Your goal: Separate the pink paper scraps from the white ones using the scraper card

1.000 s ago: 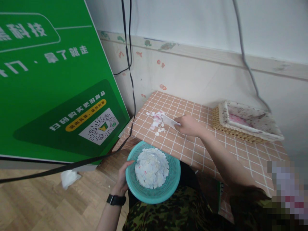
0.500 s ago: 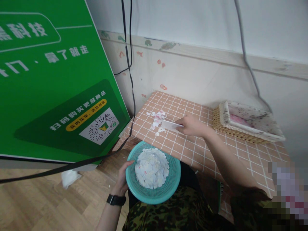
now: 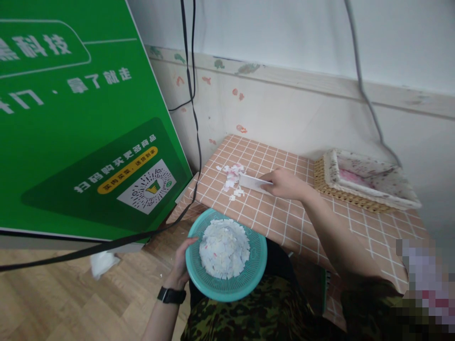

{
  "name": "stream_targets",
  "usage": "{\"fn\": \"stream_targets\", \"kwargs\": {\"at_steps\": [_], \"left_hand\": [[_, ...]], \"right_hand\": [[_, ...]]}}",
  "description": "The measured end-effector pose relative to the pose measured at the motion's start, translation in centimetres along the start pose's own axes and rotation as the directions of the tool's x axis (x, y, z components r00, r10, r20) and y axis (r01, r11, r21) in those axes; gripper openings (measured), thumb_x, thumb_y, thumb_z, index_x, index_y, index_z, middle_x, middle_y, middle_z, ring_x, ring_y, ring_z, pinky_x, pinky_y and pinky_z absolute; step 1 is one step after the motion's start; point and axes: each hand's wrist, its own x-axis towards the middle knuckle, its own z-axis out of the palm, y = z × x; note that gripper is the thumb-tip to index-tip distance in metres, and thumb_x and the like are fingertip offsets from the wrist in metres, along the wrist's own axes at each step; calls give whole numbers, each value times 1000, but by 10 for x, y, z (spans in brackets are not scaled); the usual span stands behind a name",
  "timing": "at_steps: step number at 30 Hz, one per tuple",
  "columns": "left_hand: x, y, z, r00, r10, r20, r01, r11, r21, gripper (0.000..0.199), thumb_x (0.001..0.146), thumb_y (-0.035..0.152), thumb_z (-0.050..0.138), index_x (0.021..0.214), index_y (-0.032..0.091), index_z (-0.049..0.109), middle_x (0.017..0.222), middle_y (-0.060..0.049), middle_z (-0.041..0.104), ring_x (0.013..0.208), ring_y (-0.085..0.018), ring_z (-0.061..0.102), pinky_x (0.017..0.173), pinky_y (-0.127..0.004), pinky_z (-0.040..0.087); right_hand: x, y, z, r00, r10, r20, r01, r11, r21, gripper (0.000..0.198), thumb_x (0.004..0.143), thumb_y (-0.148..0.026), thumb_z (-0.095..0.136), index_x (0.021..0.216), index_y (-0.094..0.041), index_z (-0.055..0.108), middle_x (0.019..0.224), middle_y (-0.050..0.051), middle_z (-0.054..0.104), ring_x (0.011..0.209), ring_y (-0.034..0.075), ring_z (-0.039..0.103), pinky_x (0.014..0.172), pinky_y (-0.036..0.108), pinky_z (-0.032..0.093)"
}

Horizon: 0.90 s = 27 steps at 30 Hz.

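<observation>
My left hand [image 3: 183, 263] grips the left rim of a turquoise plastic colander [image 3: 260, 260], held just below the table's front edge. A heap of small white paper scraps [image 3: 224, 248] fills its middle. My right hand [image 3: 284, 183] is closed on the right end of a flat white strip [image 3: 254, 183], which looks like stiff card or plastic. The strip's far end reaches a small pile of pink and white paper scraps [image 3: 233, 174] on the checked tabletop. A few loose white bits lie just in front of the strip.
A wicker basket [image 3: 359, 189] with a floral lining stands at the right rear of the brown checked table [image 3: 277, 218]. A green printed panel [image 3: 88, 118] rises at left. A black cable [image 3: 196, 137] hangs before the table's left corner. White litter [image 3: 103, 263] lies on the wooden floor.
My right hand and the white strip have shifted very slightly to the right and up. The colander and my left hand stay in place.
</observation>
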Motion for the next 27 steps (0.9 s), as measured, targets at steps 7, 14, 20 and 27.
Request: {"fn": "stream_targets", "kwargs": {"at_steps": [7, 14, 20, 27], "left_hand": [[0, 0, 0, 1000, -9, -13, 9, 1000, -4, 13, 72, 19, 62, 74, 9, 71, 68, -9, 74, 60, -21, 67, 66, -33, 54], [5, -1, -4, 1000, -10, -2, 10, 1000, 7, 17, 73, 20, 62, 81, 9, 72, 74, -10, 75, 65, -23, 68, 69, -35, 54], [4, 1, -6, 1000, 8, 7, -8, 1000, 3, 17, 72, 20, 63, 81, 9, 72, 75, -11, 76, 66, -23, 69, 70, -36, 55], [4, 1, -8, 1000, 12, -2, -12, 1000, 2, 18, 71, 22, 64, 79, 9, 72, 71, -10, 75, 62, -23, 68, 66, -35, 54]], "right_hand": [[-1, 1, 6, 999, -25, 26, 24, 999, 21, 17, 78, -18, 47, 63, -16, 54, 55, -1, 48, 52, 9, 37, 54, 25, 25], [-11, -1, 3, 995, -38, 92, 32, 997, 65, 15, 79, -20, 48, 72, -17, 61, 60, 0, 54, 53, 10, 40, 53, 25, 24], [-28, -8, 14, 999, -2, -52, 4, 999, 34, 20, 83, -19, 44, 69, -16, 58, 61, 1, 53, 57, 11, 42, 58, 26, 27], [-27, -10, 40, 995, 19, -97, -23, 999, -39, 24, 85, -24, 44, 65, -17, 56, 63, 2, 54, 61, 13, 44, 64, 28, 28]]}}
